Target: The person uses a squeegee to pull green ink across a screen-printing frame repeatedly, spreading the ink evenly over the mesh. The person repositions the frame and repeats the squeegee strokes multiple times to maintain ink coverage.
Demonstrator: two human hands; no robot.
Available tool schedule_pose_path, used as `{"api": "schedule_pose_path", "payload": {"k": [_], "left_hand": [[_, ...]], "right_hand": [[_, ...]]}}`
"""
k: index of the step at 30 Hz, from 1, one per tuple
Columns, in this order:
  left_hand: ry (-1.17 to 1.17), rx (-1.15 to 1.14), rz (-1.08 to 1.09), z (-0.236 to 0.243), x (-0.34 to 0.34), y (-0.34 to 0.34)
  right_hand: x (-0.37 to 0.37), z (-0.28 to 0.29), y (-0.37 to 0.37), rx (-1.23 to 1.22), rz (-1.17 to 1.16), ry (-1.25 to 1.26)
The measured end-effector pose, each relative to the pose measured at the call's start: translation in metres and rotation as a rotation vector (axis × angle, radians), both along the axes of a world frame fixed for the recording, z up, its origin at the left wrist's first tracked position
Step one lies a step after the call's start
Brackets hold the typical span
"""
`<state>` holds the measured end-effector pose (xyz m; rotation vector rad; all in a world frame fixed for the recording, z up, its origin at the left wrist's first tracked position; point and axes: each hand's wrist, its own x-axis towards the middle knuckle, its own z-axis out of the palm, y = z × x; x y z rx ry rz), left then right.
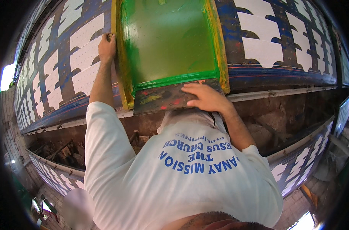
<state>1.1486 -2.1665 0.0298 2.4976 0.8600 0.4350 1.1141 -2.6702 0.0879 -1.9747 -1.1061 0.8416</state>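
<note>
A screen-printing frame (222,50) with yellow-stained sides and green tape surrounds a translucent green mesh (172,42). It lies across a long dark table in front of me. My left hand (107,48) is closed against the frame's left side, fingers curled. A small dark bit shows at its fingertips, and I cannot make out what it grips. Along the frame's near edge runs a dark, paint-spotted board (155,100). My right hand (207,96) lies on the right part of this board with its fingers stretched out, holding nothing.
White cut pieces with notched edges (262,51) lie in rows on the table both sides of the frame. A pale metal rail (274,93) follows its near edge. Behind me, another table (300,165) bears similar white pieces. Brick paving (9,115) shows at far left.
</note>
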Motion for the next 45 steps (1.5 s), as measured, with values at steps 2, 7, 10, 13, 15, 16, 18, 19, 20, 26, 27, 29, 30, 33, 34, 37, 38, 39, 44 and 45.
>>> {"api": "schedule_pose_path", "payload": {"k": [2, 7, 10, 13, 15, 16, 18, 19, 20, 26, 27, 29, 30, 33, 34, 37, 38, 39, 44, 45], "left_hand": [[-0.001, 0.010, 0.011, 0.001, 0.000, -0.001], [-0.002, -0.007, 0.012, 0.001, -0.001, -0.001], [-0.018, -0.023, 0.017, 0.001, -0.002, 0.000], [-0.021, -0.029, 0.011, 0.001, -0.003, 0.001], [-0.024, -0.027, 0.007, -0.001, -0.003, 0.001], [-0.024, -0.023, 0.008, -0.002, -0.004, 0.002], [-0.038, -0.022, 0.009, -0.007, -0.006, 0.005], [-0.051, -0.028, 0.005, -0.009, -0.007, 0.008], [-0.073, -0.025, -0.010, -0.013, -0.006, 0.011], [-0.058, -0.090, -0.042, -0.012, -0.010, 0.029], [-0.017, -0.121, -0.003, -0.008, -0.005, 0.025], [-0.039, -0.129, -0.032, 0.004, 0.006, 0.008], [-0.026, -0.139, -0.018, 0.011, 0.013, -0.006], [-0.073, -0.094, -0.063, 0.026, 0.054, -0.067], [-0.084, -0.065, -0.072, 0.031, 0.070, -0.090], [-0.118, -0.035, -0.070, 0.032, 0.114, -0.175], [-0.143, -0.043, -0.081, 0.031, 0.128, -0.203], [-0.133, -0.055, -0.067, 0.029, 0.142, -0.230], [-0.162, -0.054, -0.089, 0.014, 0.183, -0.350], [-0.150, -0.068, -0.083, 0.012, 0.188, -0.366]], "right_hand": [[0.033, -0.003, -0.024, 0.079, -0.211, 0.033], [0.094, -0.024, -0.056, -0.109, -0.741, -0.235], [0.106, -0.038, -0.055, -0.090, -0.825, -0.054], [0.107, -0.047, -0.049, -0.170, -0.822, -0.162], [0.109, -0.050, -0.045, -0.294, -0.762, -0.328], [0.109, -0.050, -0.045, -0.248, -0.772, -0.336], [0.110, -0.046, -0.046, -0.222, -0.796, -0.294], [0.110, -0.043, -0.047, -0.143, -0.816, -0.295], [0.109, -0.039, -0.049, -0.069, -0.804, -0.330], [0.112, -0.013, -0.058, 0.064, -0.742, -0.457], [0.116, -0.010, -0.063, 0.095, -0.745, -0.456], [0.133, -0.006, -0.082, 0.098, -0.765, -0.453], [0.141, -0.005, -0.097, 0.092, -0.773, -0.441], [0.182, -0.007, -0.154, 0.090, -0.803, -0.402], [0.197, -0.009, -0.176, 0.129, -0.808, -0.415], [0.242, -0.019, -0.249, 0.091, -0.865, -0.446], [0.256, -0.023, -0.274, 0.065, -0.874, -0.455], [0.267, -0.026, -0.298, 0.064, -0.880, -0.439], [0.315, -0.042, -0.404, -0.009, -0.911, -0.327], [0.322, -0.046, -0.419, -0.040, -0.921, -0.307]]}}
